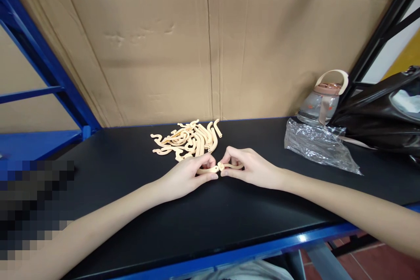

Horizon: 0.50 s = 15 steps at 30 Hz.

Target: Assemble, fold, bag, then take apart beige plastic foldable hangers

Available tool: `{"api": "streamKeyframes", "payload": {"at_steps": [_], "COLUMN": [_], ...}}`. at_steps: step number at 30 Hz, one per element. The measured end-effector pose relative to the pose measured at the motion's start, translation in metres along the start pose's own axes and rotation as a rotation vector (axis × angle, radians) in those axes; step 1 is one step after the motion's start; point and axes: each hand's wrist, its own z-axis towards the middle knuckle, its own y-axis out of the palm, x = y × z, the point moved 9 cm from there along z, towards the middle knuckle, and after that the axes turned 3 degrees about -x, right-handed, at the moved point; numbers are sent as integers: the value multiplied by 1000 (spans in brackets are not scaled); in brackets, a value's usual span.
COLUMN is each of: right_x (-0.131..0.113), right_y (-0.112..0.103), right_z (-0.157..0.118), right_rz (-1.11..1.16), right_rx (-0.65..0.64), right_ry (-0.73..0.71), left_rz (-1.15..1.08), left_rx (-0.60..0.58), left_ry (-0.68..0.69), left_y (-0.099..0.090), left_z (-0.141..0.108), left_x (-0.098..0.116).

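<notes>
My left hand (190,173) pinches a cream-coloured curved piece (210,169) between thumb and fingers. In my right hand (249,166) is another cream curved piece (233,166), gripped the same way. The ends of the two pieces face each other and sit very close; whether they touch I cannot tell. Just beyond my left hand lies a loose pile of similar cream curved pieces (198,138), some thick and tube-like, others thin with knobbed ends. Both hands are just above the black tabletop (183,223).
A crumpled clear plastic bag (320,144) lies at the right, before a clear bottle (318,105) with a looped handle. Farther right is a black bag (377,109). Cardboard (147,52) stands behind the table, with a blue metal frame (49,61) on the left.
</notes>
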Motion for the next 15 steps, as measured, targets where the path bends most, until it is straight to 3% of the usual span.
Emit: {"api": "streamKeyframes", "payload": {"at_steps": [8,15], "right_x": [-1,-9], "right_y": [8,11], "right_z": [2,0], "right_rz": [42,119], "right_rx": [-68,-72], "right_ry": [-6,-59], "left_rz": [-69,-229], "left_rx": [4,-4], "left_ry": [-14,-23], "left_y": [-1,5], "left_z": [2,1], "left_x": [-2,9]}}
